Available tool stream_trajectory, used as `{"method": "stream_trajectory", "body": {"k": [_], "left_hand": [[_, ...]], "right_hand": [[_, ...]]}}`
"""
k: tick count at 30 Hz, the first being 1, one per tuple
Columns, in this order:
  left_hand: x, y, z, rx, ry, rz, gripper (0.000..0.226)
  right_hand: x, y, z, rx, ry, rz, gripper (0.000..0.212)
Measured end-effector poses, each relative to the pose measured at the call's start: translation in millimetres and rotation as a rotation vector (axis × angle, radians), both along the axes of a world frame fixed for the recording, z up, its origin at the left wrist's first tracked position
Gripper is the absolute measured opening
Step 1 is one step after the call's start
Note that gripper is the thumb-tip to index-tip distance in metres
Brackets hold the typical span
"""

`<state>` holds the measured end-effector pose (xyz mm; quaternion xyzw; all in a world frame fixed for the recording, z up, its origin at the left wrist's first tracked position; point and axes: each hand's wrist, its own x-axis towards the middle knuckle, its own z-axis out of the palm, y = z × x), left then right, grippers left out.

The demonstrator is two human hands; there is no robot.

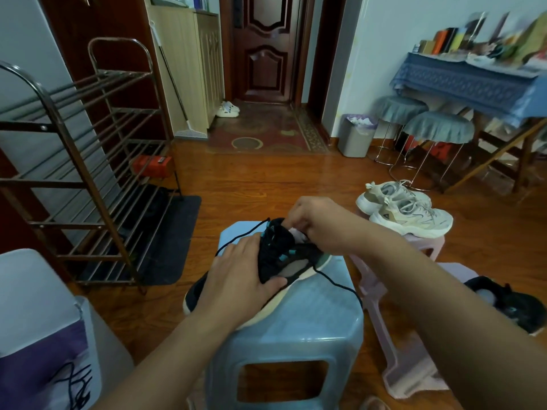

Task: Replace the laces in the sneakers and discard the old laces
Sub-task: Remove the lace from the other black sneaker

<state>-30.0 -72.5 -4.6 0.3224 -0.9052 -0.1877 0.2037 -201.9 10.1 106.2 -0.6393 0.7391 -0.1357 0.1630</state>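
Note:
A black sneaker (281,258) with teal eyelets and a cream sole lies on a blue plastic stool (296,324). My left hand (239,276) grips its upper, thumb curled round the side. My right hand (316,223) is curled at the tongue and pinches the black lace (331,281), whose ends trail off to the left and right over the stool. A second black sneaker (509,303) sits at the right on a pink stool (393,329). A pair of white sneakers (405,207) rests on another pink stool behind.
A bin (44,335) with a purple liner at lower left holds black laces. A metal shoe rack (88,173) stands on the left. A grey waste bin (356,137), two padded stools (435,128) and a table with a blue cloth (473,81) stand at the right.

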Motion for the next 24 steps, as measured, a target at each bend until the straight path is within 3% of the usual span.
{"method": "stream_trajectory", "body": {"k": [4, 8, 10, 16, 20, 24], "left_hand": [[-1, 3, 0, 0.011, -0.008, 0.028, 0.076], [-2, 5, 0, -0.028, -0.021, 0.029, 0.086], [-1, 5, 0, -0.026, -0.016, 0.023, 0.087], [1, 3, -1, -0.019, -0.019, 0.002, 0.087], [3, 3, 2, -0.004, -0.076, 0.014, 0.092], [0, 16, 8, -0.034, -0.174, 0.128, 0.097]], "right_hand": [[-11, -20, -11, 0.038, 0.119, -0.066, 0.029], [-14, -24, -13, 0.128, 0.073, -0.232, 0.02], [-13, -25, -9, 0.233, 0.16, -0.207, 0.013], [-4, -30, 3, 0.51, 0.261, -0.079, 0.023], [-10, -27, -1, 0.442, 0.212, -0.077, 0.025], [-16, -30, -16, 0.171, 0.085, -0.135, 0.021]]}}
